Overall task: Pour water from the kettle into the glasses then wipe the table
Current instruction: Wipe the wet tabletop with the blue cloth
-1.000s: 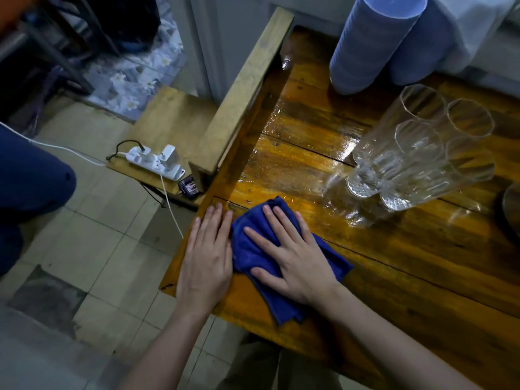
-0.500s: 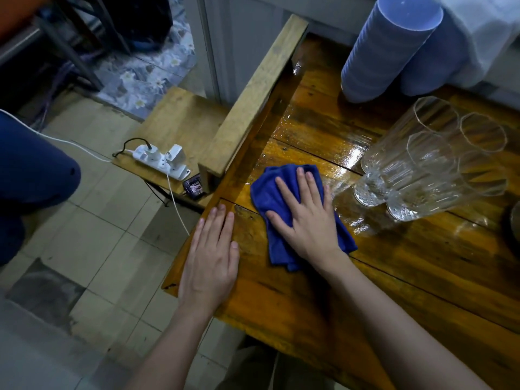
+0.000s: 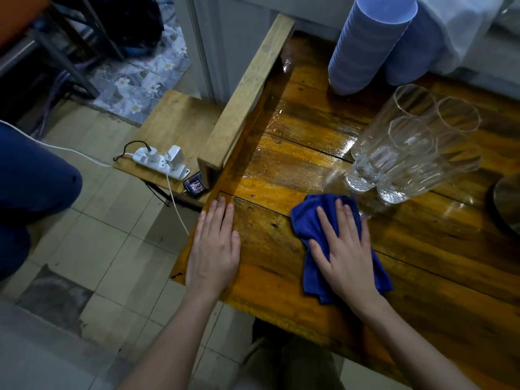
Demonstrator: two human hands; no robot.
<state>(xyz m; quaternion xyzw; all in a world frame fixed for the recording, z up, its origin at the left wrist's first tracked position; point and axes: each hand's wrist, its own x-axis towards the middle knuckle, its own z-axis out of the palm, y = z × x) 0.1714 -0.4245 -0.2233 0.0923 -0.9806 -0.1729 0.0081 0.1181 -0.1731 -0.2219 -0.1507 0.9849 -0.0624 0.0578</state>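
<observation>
Both hands flat, fingers spread: left hand (image 3: 212,249) bare on table (image 3: 281,175) corner, right hand (image 3: 344,254) pressing crumpled blue cloth (image 3: 306,220), long axis running near-to-far, far edge just short of glasses (image 3: 399,153). Glass count unclear; boards beyond look wet, glossy.

A single head-worn view looks steeply down and forward, close over the near left corner of the table (image 3: 281,170). Both hands lie low in the frame, forearms entering from the bottom edge. Beyond the fingertips (image 3: 340,205) of the right hand (image 3: 344,256) stand glasses (image 3: 405,153), bent by the wide lens; the dark rim at far right is perhaps a kettle. Left of the left hand (image 3: 213,249), floor fills the frame.
</observation>
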